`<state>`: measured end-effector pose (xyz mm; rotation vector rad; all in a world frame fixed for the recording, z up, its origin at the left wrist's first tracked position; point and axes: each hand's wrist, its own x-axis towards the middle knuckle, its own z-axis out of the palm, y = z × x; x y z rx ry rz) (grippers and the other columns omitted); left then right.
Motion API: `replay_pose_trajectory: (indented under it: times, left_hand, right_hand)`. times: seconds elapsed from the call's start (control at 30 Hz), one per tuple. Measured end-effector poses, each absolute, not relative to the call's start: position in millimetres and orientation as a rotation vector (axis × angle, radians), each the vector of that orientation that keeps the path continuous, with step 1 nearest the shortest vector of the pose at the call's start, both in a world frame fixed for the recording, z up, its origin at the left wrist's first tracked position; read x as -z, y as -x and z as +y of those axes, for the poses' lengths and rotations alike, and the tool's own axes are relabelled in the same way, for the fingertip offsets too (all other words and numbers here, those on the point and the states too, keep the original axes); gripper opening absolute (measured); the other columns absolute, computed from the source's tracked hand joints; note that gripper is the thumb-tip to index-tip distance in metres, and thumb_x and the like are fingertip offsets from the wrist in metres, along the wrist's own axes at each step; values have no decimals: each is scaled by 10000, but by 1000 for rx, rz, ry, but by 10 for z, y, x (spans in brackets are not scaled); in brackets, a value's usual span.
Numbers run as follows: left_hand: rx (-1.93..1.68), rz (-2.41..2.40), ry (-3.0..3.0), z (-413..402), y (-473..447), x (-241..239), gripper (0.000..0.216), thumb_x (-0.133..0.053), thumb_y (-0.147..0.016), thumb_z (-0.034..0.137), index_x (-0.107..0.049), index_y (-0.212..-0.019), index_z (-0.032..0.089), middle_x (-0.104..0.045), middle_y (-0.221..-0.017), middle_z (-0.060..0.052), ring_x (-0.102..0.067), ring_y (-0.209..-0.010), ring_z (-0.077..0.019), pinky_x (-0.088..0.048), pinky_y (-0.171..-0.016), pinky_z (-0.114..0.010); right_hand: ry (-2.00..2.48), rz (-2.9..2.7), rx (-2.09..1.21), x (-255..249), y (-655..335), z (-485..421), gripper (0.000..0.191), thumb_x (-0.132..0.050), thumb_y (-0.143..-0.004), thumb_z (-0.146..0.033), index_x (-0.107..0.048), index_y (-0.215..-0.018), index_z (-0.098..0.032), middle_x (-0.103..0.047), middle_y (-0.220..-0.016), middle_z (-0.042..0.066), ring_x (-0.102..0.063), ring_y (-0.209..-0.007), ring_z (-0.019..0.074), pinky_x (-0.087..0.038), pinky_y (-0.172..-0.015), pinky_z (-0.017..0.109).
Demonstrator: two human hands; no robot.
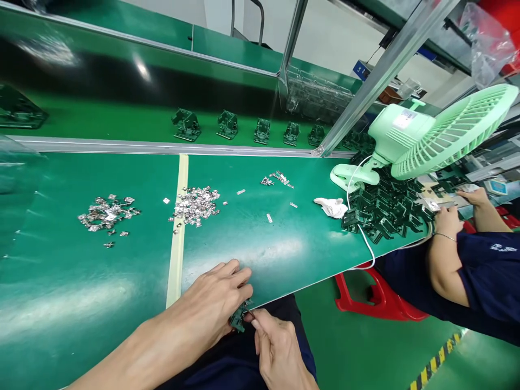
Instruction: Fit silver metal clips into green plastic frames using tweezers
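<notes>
At the table's front edge, my left hand (221,290) is closed around a dark green plastic part (239,319), partly covered by the fingers. My right hand (280,344) is in a pinch at the right side of that part. A thin dark piece shows at its fingertips, too small to name. Beyond my hands, a pile of small shiny metal pieces (197,205) lies partly over a cream tape strip (177,254). A second metal pile (108,214) sits farther left. To the right are a few small flat metal strips (269,218) and a little metal cluster (280,177).
A heap of dark green parts (382,208) lies at the right, beside a white crumpled cloth (331,207) and a light green fan (400,130). Similar parts (227,124) stand in a row behind the metal rail (244,149). A co-worker (479,260) sits at the right.
</notes>
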<state>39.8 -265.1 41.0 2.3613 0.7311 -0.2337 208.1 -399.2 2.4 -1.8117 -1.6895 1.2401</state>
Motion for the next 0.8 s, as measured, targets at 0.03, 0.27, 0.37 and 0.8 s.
replay_pose_trajectory:
  times: [0.03, 0.27, 0.37, 0.8]
  left_hand:
    - [241, 729, -2359, -2642, -410, -422, 207, -683, -737, 49, -674, -877, 200, -660, -1035, -71, -614, -1029, -330, -535, -863, -477]
    - [138, 700, -2388, -2669, -382, -346, 213, -646, -757, 41, -658, -898, 200, -645, -1046, -73, -600, -1050, -313, -523, -907, -472]
    - [205, 723, -2363, -2655, -398, -382, 192, -652, -774, 61, -666, -908, 197, -648, -1055, -72, -607, -1058, -321, -536, -899, -474]
    - [204, 744, -2358, -2667, -410, -508, 197, -748, -762, 124, -717, -948, 182, -697, -1118, -98, -629, -1113, -330, -549, -961, -471]
  right_hand:
    - [1781, -1680, -1251, -6, -2077, -3998, 375, -280, -1077, -240, -652, -1090, -195, -607, -671, -4, -539, -544, 137, -387, -609, 252]
    - [1810, -1747, -1163, 53, -2013, -4013, 374, -317, -983, -93, -643, -1133, -197, -723, -865, 49, -662, -713, 177, -422, -660, 266]
    - [1741, -1682, -1219, 105, -2043, -4034, 350, -294, -1052, -175, -643, -1055, -201, -687, -812, 32, -621, -665, 151, -405, -626, 253]
    - [2264, -2347, -558, 9, -2063, -4085, 538, -561, -804, -15, -742, -1215, -311, -770, -699, 62, -749, -601, 320, -443, -537, 330]
